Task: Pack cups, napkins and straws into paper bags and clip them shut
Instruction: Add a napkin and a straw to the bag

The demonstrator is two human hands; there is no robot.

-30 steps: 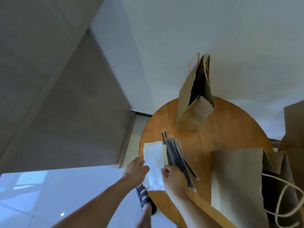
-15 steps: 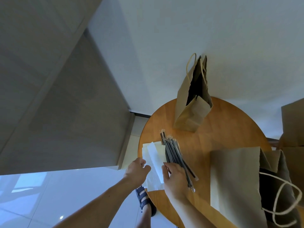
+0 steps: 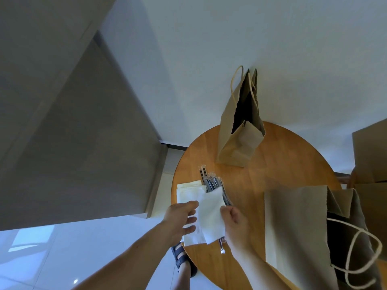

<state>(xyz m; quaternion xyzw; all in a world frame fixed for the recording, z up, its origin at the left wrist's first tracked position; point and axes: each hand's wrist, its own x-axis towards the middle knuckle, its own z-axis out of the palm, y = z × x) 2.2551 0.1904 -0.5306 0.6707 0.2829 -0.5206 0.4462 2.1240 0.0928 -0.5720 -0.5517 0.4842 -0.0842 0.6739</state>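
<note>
A stack of white napkins [image 3: 188, 195] lies at the left edge of the round wooden table [image 3: 272, 168]. My right hand [image 3: 236, 225] pinches one napkin [image 3: 211, 216] and holds it lifted above the stack, over a bundle of black wrapped straws [image 3: 211, 183]. My left hand [image 3: 181, 220] rests with straight fingers on the stack beside the lifted napkin. An open brown paper bag [image 3: 240, 130] with a cord handle stands at the table's far side. A second, larger brown bag [image 3: 297, 231] stands open at the near right.
Another brown bag [image 3: 370, 151] shows at the right frame edge. A sandalled foot [image 3: 182, 258] stands on the white tiled floor below the table's left edge. A grey cabinet [image 3: 83, 143] and a white wall lie beyond.
My right hand has peeled one napkin off the stack and lifted it to the right, so that it now covers the lower part of the straws. My left hand's fingers have straightened on the stack.
</note>
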